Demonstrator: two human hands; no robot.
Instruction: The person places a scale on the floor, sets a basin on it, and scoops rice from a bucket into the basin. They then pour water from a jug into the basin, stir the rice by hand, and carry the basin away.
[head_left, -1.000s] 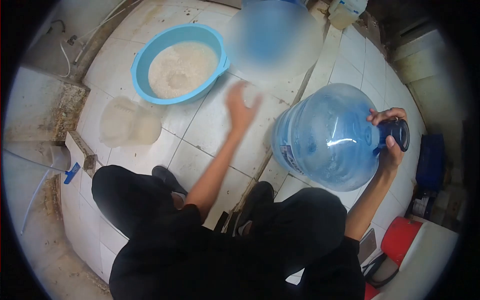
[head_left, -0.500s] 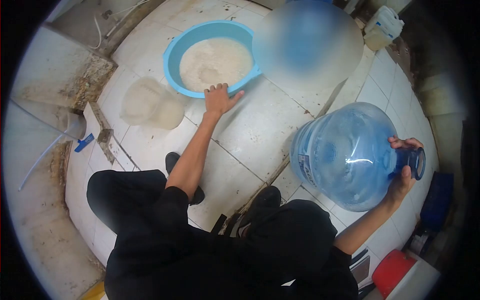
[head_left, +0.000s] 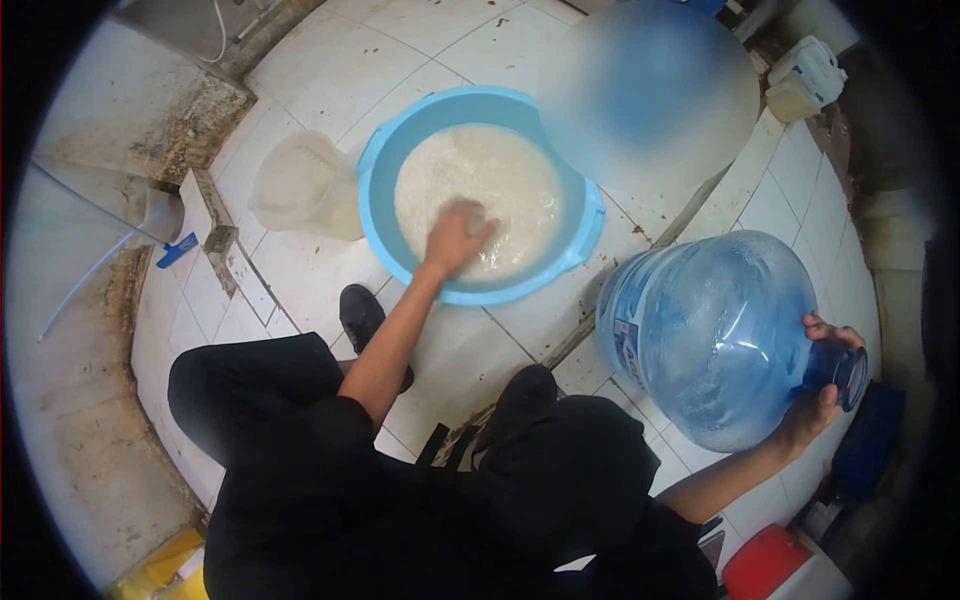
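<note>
In the head view, a light blue basin point(head_left: 580, 245) with cloudy whitish liquid point(head_left: 520, 175) stands on the floor in front of me. My left hand point(head_left: 458, 240) is inside the basin's outline, at the surface of the liquid. Its fingers point down and are blurred, with the thumb held apart. To the right, a large clear blue water jug point(head_left: 690, 330) is tipped on its side, neck pointing right. My right hand point(head_left: 820, 385) is wrapped around that neck.
A translucent pitcher point(head_left: 300, 185) is left of the basin, partly behind it. A blurred round shape point(head_left: 650, 95) covers the upper right. Farther off stands a plastic canister point(head_left: 808, 80). A red container point(head_left: 765, 565) is at lower right. A raised ledge point(head_left: 690, 210) crosses the tiled floor.
The basin has come closer to me, now overlapping the pitcher in view. My left hand has gone from its near rim to the liquid inside. My right hand keeps the jug's neck.
</note>
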